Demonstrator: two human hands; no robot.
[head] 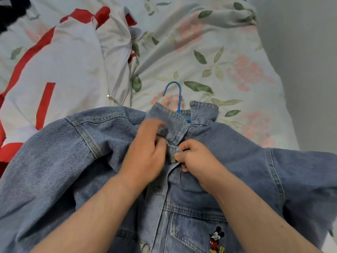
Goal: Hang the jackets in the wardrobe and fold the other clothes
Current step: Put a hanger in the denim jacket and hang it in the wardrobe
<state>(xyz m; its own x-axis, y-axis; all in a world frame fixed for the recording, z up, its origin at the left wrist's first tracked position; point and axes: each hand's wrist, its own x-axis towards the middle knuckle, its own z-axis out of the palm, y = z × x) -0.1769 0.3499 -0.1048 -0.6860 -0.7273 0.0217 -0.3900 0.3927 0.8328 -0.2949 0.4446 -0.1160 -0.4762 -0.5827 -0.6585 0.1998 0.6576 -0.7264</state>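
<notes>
A blue denim jacket (228, 161) with a cartoon mouse patch on its pocket lies spread on the bed in front of me. A blue plastic hanger (177, 95) sits inside it, its hook sticking out past the collar. My left hand (145, 154) pinches the left front edge just under the collar. My right hand (197, 159) grips the right front edge at the top metal button. Both hands meet at the jacket's neck opening.
A white and red jacket (69, 57) with a zip lies crumpled at the left on the floral bedsheet (228, 57). Something dark (11, 10) shows at the top left corner. A grey wall (306, 52) borders the bed on the right.
</notes>
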